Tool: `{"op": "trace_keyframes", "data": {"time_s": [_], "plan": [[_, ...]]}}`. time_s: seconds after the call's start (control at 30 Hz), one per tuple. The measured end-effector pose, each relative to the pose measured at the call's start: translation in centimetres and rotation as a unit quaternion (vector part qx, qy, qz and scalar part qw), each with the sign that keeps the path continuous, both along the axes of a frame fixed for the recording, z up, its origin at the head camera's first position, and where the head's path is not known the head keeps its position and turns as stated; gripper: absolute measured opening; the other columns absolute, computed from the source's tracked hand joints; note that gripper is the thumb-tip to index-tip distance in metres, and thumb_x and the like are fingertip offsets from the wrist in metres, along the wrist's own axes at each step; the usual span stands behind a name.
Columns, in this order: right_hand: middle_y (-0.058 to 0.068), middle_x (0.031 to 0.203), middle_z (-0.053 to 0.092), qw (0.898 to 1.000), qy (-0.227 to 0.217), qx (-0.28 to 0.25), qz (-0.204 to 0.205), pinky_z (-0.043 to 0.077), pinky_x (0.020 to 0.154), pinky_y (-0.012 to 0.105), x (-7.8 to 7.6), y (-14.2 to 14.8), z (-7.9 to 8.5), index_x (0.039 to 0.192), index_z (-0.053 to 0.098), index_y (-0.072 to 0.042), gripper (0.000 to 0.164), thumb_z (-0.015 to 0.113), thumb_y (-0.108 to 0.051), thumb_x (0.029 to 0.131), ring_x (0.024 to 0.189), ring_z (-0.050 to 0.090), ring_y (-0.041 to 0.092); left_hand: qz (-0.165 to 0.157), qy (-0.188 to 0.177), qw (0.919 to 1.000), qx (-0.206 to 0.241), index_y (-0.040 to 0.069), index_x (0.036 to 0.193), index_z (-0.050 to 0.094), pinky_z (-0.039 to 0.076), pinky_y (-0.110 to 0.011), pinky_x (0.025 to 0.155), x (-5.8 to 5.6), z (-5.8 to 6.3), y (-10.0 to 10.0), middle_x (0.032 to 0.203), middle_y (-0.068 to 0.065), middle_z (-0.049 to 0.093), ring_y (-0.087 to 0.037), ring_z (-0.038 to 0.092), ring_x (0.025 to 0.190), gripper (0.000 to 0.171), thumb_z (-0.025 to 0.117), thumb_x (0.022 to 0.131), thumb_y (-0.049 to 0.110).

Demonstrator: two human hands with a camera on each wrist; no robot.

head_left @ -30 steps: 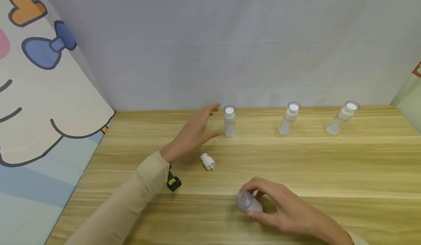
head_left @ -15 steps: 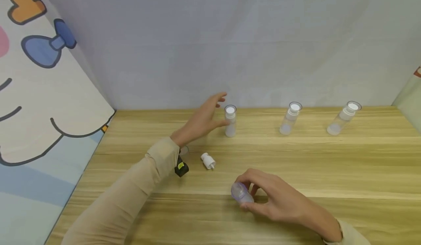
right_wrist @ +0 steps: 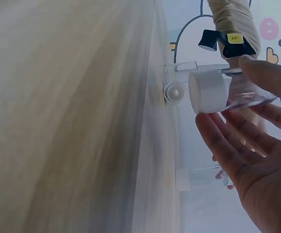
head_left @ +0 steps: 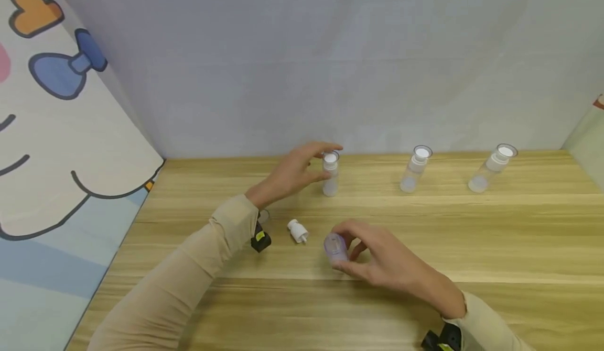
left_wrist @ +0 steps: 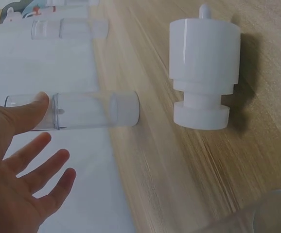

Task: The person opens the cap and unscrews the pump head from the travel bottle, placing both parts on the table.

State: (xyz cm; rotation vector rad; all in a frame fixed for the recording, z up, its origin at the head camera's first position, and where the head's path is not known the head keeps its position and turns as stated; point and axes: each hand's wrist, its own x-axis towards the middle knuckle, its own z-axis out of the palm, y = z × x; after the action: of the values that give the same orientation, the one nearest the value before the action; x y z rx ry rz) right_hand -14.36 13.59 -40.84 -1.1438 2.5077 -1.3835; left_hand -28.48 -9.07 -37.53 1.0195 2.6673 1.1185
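Note:
My right hand (head_left: 377, 254) holds a small clear bottle (head_left: 335, 247) between thumb and fingers, above the table. Its mouth has a purple-tinted rim and no pump on it. In the right wrist view that bottle (right_wrist: 208, 92) shows a white base. At the back, my left hand (head_left: 296, 173) is around an upright pump bottle (head_left: 330, 185) with a white collar and clear cap. Its thumb lies over the upper part of the bottle (left_wrist: 84, 111) in the left wrist view, while the other fingers spread loosely. A white pump head (head_left: 298, 231) lies on its side between the hands.
Two more capped pump bottles stand along the back, one in the middle (head_left: 409, 182) and one at the right (head_left: 480, 182). A clear cap (head_left: 263, 216) lies beside the left wrist. A pale cloth (head_left: 368, 68) hangs behind the wooden table (head_left: 472, 246).
My right hand has moved up and left with the bottle, towards the pump head. My left hand has reached right, bringing its thumb and index finger to the standing bottle.

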Motion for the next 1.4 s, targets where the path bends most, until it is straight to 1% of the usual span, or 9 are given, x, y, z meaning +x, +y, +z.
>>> {"op": "trace_keyframes", "data": {"time_s": [0.1, 0.23, 0.5, 0.67, 0.83, 1.07, 1.23, 1.33, 1.4], "plan": [[0.000, 0.108, 0.070, 1.000, -0.011, 0.006, -0.008, 0.063, 0.075, 0.025, -0.5, -0.5, 0.0, 0.124, 0.063, -0.010, 0.039, 0.082, -0.016, 0.091, 0.094, 0.070, 0.013, -0.007, 0.004, 0.9999, -0.008, 0.022, 0.152, 0.053, 0.049, -0.050, 0.114, 0.1, 0.0, 0.0, 0.151, -0.001, 0.059, -0.023, 0.057, 0.136, 0.055, 0.071, 0.100, 0.017], [0.002, 0.109, 0.069, 0.999, -0.027, 0.016, -0.021, 0.064, 0.078, 0.024, -1.1, -1.0, 0.0, 0.125, 0.062, -0.009, 0.039, 0.081, -0.016, 0.092, 0.095, 0.070, 0.016, -0.007, -0.003, 0.9999, -0.008, 0.021, 0.151, 0.054, 0.052, -0.047, 0.112, 0.0, 0.0, -0.1, 0.149, -0.002, 0.061, -0.025, 0.061, 0.133, 0.054, 0.070, 0.101, 0.016], [0.004, 0.111, 0.069, 0.998, -0.026, 0.035, -0.048, 0.063, 0.079, 0.023, -1.9, -2.0, 0.2, 0.125, 0.061, -0.007, 0.041, 0.082, -0.014, 0.091, 0.096, 0.070, 0.018, -0.010, -0.011, 0.9998, -0.010, 0.021, 0.151, 0.053, 0.061, -0.039, 0.096, 0.0, -0.1, -0.1, 0.143, -0.005, 0.065, -0.028, 0.071, 0.115, 0.052, 0.069, 0.101, 0.016], [0.004, 0.111, 0.069, 0.997, -0.022, 0.037, -0.060, 0.063, 0.078, 0.022, -2.3, -2.4, 0.0, 0.126, 0.062, -0.007, 0.042, 0.083, -0.014, 0.090, 0.095, 0.070, 0.019, -0.011, -0.010, 0.9999, -0.007, 0.021, 0.150, 0.054, 0.061, -0.037, 0.096, -0.1, -0.4, -0.1, 0.143, -0.005, 0.065, -0.027, 0.071, 0.115, 0.052, 0.070, 0.101, 0.016], [0.004, 0.109, 0.070, 0.997, -0.002, 0.043, -0.067, 0.062, 0.076, 0.022, -2.6, -2.8, -0.4, 0.124, 0.062, -0.007, 0.040, 0.083, -0.014, 0.090, 0.092, 0.070, 0.019, -0.010, -0.010, 0.9999, -0.006, 0.022, 0.150, 0.054, 0.061, -0.037, 0.096, -0.2, -0.6, -0.1, 0.143, -0.004, 0.065, -0.027, 0.071, 0.115, 0.052, 0.070, 0.101, 0.016], [0.004, 0.108, 0.070, 0.996, -0.013, 0.056, -0.070, 0.062, 0.076, 0.022, -2.9, -3.1, -0.9, 0.123, 0.062, -0.009, 0.039, 0.082, -0.015, 0.091, 0.092, 0.071, 0.018, -0.006, -0.018, 0.9998, -0.010, 0.024, 0.152, 0.051, 0.061, -0.039, 0.096, -0.1, -0.7, -0.1, 0.145, -0.005, 0.064, -0.028, 0.071, 0.117, 0.054, 0.069, 0.102, 0.017], [0.005, 0.108, 0.070, 0.996, -0.007, 0.057, -0.068, 0.063, 0.075, 0.023, -3.1, -3.1, -1.3, 0.122, 0.062, -0.008, 0.037, 0.082, -0.015, 0.091, 0.092, 0.071, 0.019, -0.003, -0.022, 0.9997, -0.006, 0.025, 0.153, 0.050, 0.061, -0.040, 0.095, -0.1, -0.8, -0.2, 0.144, -0.005, 0.064, -0.029, 0.071, 0.117, 0.056, 0.069, 0.101, 0.016], [0.005, 0.107, 0.071, 0.996, -0.007, 0.059, -0.070, 0.062, 0.076, 0.023, -3.2, -3.2, -1.4, 0.121, 0.062, -0.009, 0.036, 0.082, -0.016, 0.091, 0.092, 0.071, 0.018, -0.003, -0.030, 0.9996, -0.002, 0.024, 0.154, 0.049, 0.062, -0.040, 0.094, -0.2, -1.1, -0.1, 0.145, -0.006, 0.063, -0.029, 0.071, 0.117, 0.057, 0.069, 0.101, 0.015], [0.004, 0.107, 0.071, 0.995, -0.009, 0.062, -0.073, 0.062, 0.076, 0.023, -3.2, -3.2, -1.6, 0.121, 0.062, -0.009, 0.036, 0.082, -0.016, 0.091, 0.092, 0.071, 0.018, 0.000, -0.036, 0.9993, -0.003, 0.020, 0.152, 0.049, 0.062, -0.041, 0.095, -0.4, -1.3, 0.0, 0.143, -0.007, 0.064, -0.030, 0.071, 0.118, 0.056, 0.071, 0.100, 0.014]]}}
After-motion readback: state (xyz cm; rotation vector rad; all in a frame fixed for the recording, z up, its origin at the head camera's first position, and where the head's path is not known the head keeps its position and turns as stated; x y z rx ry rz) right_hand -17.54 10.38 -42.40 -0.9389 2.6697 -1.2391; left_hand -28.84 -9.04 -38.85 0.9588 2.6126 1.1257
